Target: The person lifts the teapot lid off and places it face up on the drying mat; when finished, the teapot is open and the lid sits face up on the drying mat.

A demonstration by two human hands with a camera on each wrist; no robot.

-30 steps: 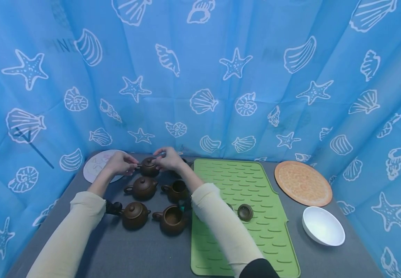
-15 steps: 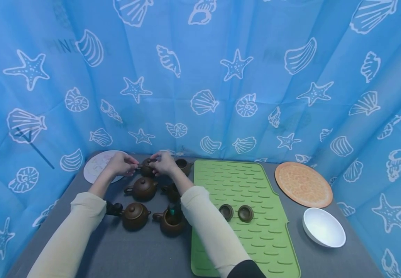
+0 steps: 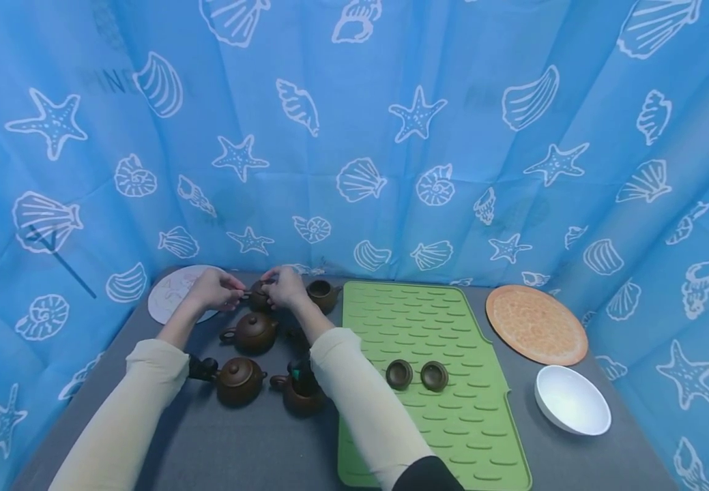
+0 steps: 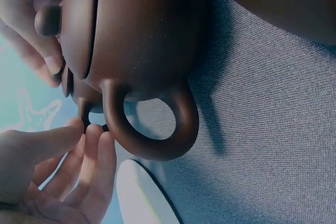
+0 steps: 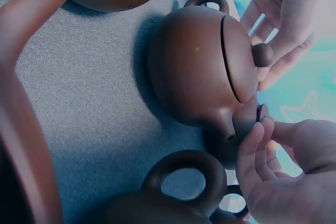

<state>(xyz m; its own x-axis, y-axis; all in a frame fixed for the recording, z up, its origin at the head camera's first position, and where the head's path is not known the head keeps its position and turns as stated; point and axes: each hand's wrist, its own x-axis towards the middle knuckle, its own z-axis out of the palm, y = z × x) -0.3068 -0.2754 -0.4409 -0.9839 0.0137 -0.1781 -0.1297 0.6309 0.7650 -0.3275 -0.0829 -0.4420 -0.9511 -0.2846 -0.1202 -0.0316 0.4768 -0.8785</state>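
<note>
Three lidded brown teapots stand in a column at the left of the table. My left hand (image 3: 214,292) pinches the handle of the farthest teapot (image 3: 260,300), its fingers curled as the left wrist view shows. Over the same pot's top, my right hand (image 3: 286,288) has thumb and fingertips at the small lid (image 5: 262,113). Part of the pot is hidden behind these fingers. Nearer to me are the middle teapot (image 3: 254,334) and the front teapot (image 3: 239,382). Handled brown pitchers stand to the right: a far one (image 3: 322,294), a front one (image 3: 301,399), and another mostly covered by my right forearm.
A green mat (image 3: 415,436) bears two small brown cups, one left (image 3: 400,375) and one right (image 3: 434,376). Farther right lie a round pizza-patterned board (image 3: 535,324) and a white bowl (image 3: 572,401). A white plate (image 3: 170,296) is at the back left, before a blue curtain (image 3: 354,136).
My right hand has moved slightly left and closed in on the far teapot's lid. Its forearm shifted left, uncovering the left cup and far pitcher. My left hand stays at the handle.
</note>
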